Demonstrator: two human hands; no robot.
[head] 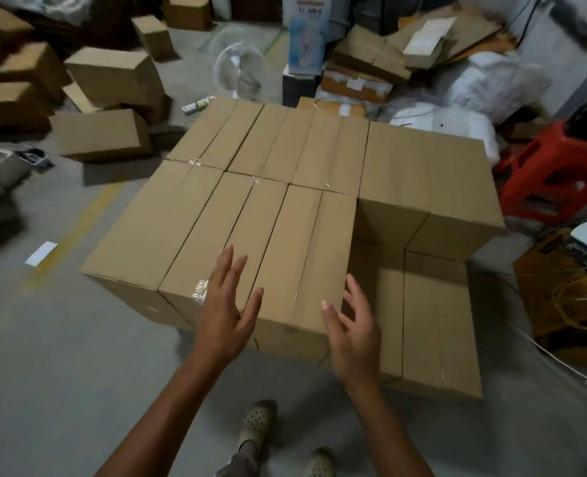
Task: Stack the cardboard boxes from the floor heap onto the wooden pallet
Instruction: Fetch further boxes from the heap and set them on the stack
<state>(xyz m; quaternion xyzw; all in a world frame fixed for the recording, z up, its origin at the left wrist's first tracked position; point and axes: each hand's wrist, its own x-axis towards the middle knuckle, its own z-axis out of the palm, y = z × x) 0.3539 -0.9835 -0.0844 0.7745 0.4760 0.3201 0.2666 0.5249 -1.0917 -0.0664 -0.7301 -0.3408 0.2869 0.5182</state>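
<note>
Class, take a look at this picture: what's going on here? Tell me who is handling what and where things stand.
A person stands at a block of stacked cardboard boxes, holding nothing. The left hand and right hand, both open with fingers spread, are at the block's near end. Its top layer has a gap at the near right, where lower boxes show. Loose boxes lie heaped at far left. No pallet is visible.
</note>
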